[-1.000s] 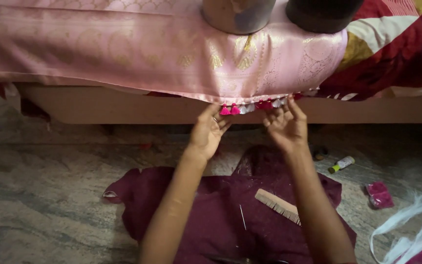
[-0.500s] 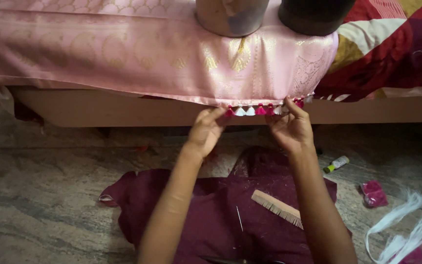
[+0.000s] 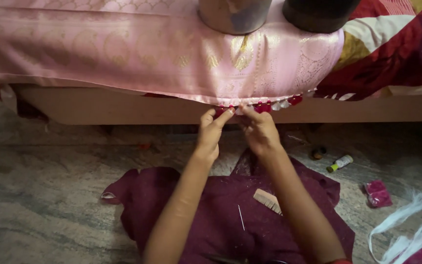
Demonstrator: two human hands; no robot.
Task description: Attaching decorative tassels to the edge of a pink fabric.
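Two hands meet at the hanging edge of a pink cloth [image 3: 172, 58] with gold woven motifs, which is draped over the side of a bed [image 3: 123, 105]. The left hand [image 3: 212, 133] reaches up with its fingertips pressed together on the hem, pinching at the row of small red and white tassels [image 3: 269, 104] that fringe the edge. The right hand [image 3: 259, 131] sits just beside it, fingers curled and closed on the same stretch of tassels; the fingertips of the two hands nearly touch. Exactly what lies between the fingers is too small to tell.

On top of the cloth stand two round vessels, a grey one [image 3: 234, 14] and a darker one [image 3: 318, 13], beside a red patterned bedspread [image 3: 396, 54]. Below the forearms a maroon cloth [image 3: 206, 215] is spread on the floor, with a wooden comb [image 3: 267, 200] and a thin needle [image 3: 241, 217] lying on it. Off to the right on the floor lie a small tube [image 3: 340, 163], a pink packet [image 3: 378, 193] and loose white strips [image 3: 411, 230].
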